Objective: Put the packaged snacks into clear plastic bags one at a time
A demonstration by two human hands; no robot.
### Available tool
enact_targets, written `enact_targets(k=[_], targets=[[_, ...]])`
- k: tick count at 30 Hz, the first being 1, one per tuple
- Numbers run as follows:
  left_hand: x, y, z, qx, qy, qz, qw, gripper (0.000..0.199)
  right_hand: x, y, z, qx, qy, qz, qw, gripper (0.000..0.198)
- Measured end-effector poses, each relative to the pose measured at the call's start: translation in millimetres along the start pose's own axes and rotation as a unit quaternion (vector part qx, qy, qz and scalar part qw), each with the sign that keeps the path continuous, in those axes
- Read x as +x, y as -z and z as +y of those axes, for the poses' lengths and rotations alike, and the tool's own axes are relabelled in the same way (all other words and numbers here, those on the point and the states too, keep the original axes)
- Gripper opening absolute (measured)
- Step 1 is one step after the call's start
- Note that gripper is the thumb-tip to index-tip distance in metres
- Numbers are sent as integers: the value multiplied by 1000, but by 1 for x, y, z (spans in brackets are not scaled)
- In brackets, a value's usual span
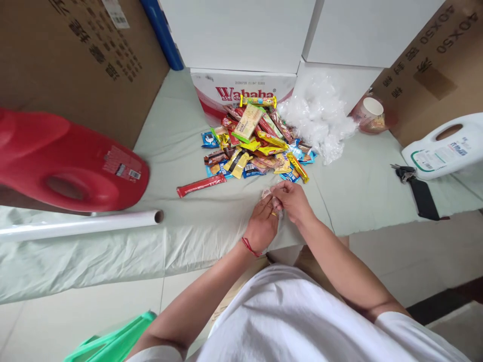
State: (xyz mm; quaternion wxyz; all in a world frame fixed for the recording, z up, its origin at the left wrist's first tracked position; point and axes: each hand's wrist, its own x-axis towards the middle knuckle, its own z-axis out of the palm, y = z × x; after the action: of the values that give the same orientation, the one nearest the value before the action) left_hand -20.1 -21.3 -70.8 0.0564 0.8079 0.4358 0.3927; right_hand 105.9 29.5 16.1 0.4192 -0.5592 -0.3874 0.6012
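Both hands meet at the front of the cloth-covered table. My left hand [262, 226], with a red string bracelet at the wrist, closes its fingers over a small packet [266, 193] in see-through wrapping. From the other side, my right hand [294, 201] pinches at the same packet with thumb and forefinger. Its contents look pinkish, but the fingers cover most of it. Just beyond lies a heap of wrapped snacks [247, 123] in yellow, red, blue and brown. One red snack stick [201, 185] lies apart, left of the hands.
Crumpled see-through plastic bags [317, 115] lie behind the heap, before a Wahaha carton [245, 83]. On the left are a red jug [94, 171] and a plastic film roll [79, 223]. To the right are a paper cup [373, 108], white jug [445, 146], keys [405, 173] and phone [424, 198].
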Motion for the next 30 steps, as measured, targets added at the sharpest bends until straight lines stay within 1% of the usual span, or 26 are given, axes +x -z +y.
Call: enact_targets(k=[2, 4, 5, 6, 7, 8, 9, 10, 11, 12, 13, 14, 15, 16, 17, 18, 19, 21, 22, 24, 25, 26, 27, 28, 29, 30], targets=[[2, 6, -4, -54, 22, -6, 998, 37, 12, -15, 6, -22, 2, 2, 1000, 33], [4, 15, -12, -153, 69, -21, 986, 39, 18, -24, 11, -71, 19, 2, 997, 28], [4, 20, -17, -224, 110, -13, 968, 36, 18, -27, 13, -111, 40, 1, 993, 28], [4, 25, -22, -299, 159, 11, 941, 30, 16, -29, 14, -162, 68, 0, 984, 29], [4, 30, -28, -366, 210, 46, 905, 22, 12, -31, 14, -223, 99, 1, 970, 31], [3, 34, -33, -416, 255, 89, 868, 15, 8, -32, 14, -290, 128, 6, 948, 31], [3, 40, -36, -444, 291, 139, 836, 11, 2, -33, 13, -359, 151, 13, 921, 30], [3, 45, -38, -450, 314, 190, 814, 10, -4, -35, 13, -423, 164, 18, 891, 29], [4, 51, -37, -444, 321, 225, 806, 10, -9, -38, 14, -479, 167, 22, 861, 29], [6, 57, -35, -435, 311, 238, 811, 11, -15, -41, 15, -526, 167, 22, 834, 29], [9, 62, -32, -431, 292, 229, 822, 12, -19, -43, 18, -561, 168, 18, 810, 31], [12, 67, -27, -430, 262, 195, 842, 17, -23, -46, 21, -585, 173, 12, 792, 32], [16, 71, -23, -427, 225, 138, 865, 25, -26, -49, 24, -598, 180, 4, 781, 35], [19, 74, -20, -420, 188, 71, 885, 35, -29, -50, 27, -602, 188, -8, 776, 38], [23, 75, -18, -406, 159, 10, 900, 45, -32, -50, 30, -597, 196, -25, 778, 41], [25, 75, -18, -387, 142, -35, 910, 54, -36, -49, 32, -583, 205, -45, 785, 45], [26, 73, -21, -367, 138, -68, 918, 60, -41, -45, 32, -561, 216, -68, 796, 50], [26, 67, -30, -326, 133, -109, 930, 65, -53, -32, 31, -489, 247, -134, 826, 57], [23, 63, -35, -306, 116, -126, 937, 64, -60, -22, 29, -440, 260, -167, 843, 56], [17, 54, -46, -253, 52, -156, 953, 63, -73, 1, 27, -336, 257, -208, 882, 39], [14, 49, -50, -218, 14, -168, 961, 67, -79, 14, 27, -292, 243, -207, 901, 30], [11, 45, -53, -177, -15, -175, 968, 75, -83, 26, 28, -257, 221, -190, 921, 24], [8, 40, -54, -134, -29, -178, 974, 84, -85, 38, 30, -228, 196, -159, 940, 21], [7, 35, -56, -91, -29, -178, 979, 91, -86, 49, 33, -201, 169, -123, 957, 20], [7, 31, -56, -53, -22, -177, 983, 93, -86, 59, 36, -174, 142, -86, 971, 19], [8, 27, -56, -21, -9, -175, 984, 88, -85, 67, 40, -147, 115, -50, 981, 20]])
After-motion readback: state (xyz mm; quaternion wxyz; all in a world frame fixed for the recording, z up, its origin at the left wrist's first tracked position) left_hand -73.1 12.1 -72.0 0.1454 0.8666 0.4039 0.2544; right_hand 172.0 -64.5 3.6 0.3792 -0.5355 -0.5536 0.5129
